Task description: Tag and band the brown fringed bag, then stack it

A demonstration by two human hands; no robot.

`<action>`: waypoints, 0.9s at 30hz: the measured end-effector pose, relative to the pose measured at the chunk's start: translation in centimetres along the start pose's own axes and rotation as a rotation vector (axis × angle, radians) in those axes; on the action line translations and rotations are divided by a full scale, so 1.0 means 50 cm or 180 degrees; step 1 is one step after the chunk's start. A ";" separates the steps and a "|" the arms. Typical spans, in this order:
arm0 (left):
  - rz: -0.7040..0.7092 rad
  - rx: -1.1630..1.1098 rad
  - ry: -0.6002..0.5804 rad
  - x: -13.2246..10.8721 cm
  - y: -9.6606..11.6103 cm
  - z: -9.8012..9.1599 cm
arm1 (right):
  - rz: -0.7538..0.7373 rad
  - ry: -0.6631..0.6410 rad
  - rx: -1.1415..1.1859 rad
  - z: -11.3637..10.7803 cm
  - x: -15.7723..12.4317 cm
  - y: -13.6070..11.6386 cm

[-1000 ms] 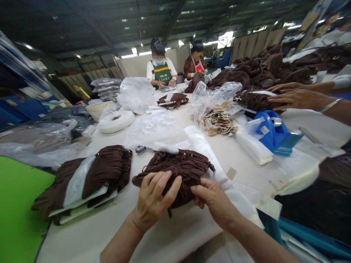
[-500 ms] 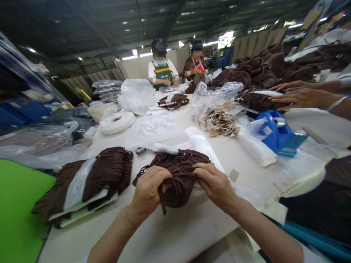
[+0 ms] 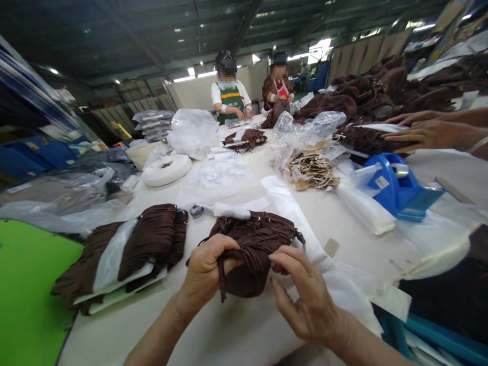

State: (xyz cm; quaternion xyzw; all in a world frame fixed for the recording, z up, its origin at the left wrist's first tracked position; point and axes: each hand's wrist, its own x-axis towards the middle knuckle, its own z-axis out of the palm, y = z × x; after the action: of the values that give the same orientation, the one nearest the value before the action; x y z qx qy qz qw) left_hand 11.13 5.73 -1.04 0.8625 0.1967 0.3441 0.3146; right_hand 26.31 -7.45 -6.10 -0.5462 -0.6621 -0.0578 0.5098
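Note:
A dark brown fringed bag [image 3: 251,239] lies on the pale table in front of me, its rounded base toward me and its strap wrapped in white at the far side. My left hand [image 3: 211,264] grips the bag's near left edge, fingers closed round the fringe, with some strands hanging below the thumb. Beside the bag's right side is my right hand [image 3: 299,290], its fingers apart and curved, the fingertips close to the fringe. Whether they touch it I cannot tell. Left of the bag, folded brown fringed bags [image 3: 152,239] are stacked with white paper bands round them.
A white tape roll [image 3: 166,170], clear plastic bags [image 3: 221,180] and tags with strings [image 3: 314,170] lie farther back. At right stand a blue tape dispenser [image 3: 400,188] and a co-worker's hands [image 3: 423,132] on brown fringe. Two people work at the far end.
My right hand has let go of the bag's right side and moved down, its fingers spreading. My left hand keeps its hold. The view has shifted slightly.

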 end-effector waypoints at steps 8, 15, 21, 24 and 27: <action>0.0270 0.0084 0.0032 -0.012 0.009 0.033 | 0.0157 0.0591 -0.0845 0.071 -0.007 -0.011; 0.1209 0.0840 -0.0489 -0.038 -0.012 0.011 | 0.0805 0.0530 -0.0193 0.044 -0.035 0.004; 0.0391 0.0860 -0.0940 -0.044 -0.062 -0.049 | 0.1256 0.0617 -0.0040 0.042 -0.064 0.017; 0.0779 0.1193 -0.0517 -0.043 -0.082 -0.033 | 0.1474 0.0616 -0.0031 0.041 -0.079 0.020; 0.1332 0.1649 -0.0014 -0.054 -0.105 -0.001 | 0.1756 0.0658 0.0082 0.039 -0.088 0.025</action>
State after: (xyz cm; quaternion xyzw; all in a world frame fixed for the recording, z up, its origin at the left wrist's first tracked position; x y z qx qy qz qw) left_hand 8.62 8.08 -5.86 0.9363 0.0956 0.3380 0.0078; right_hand 25.55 -8.67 -10.89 -0.6903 -0.4338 0.0360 0.5780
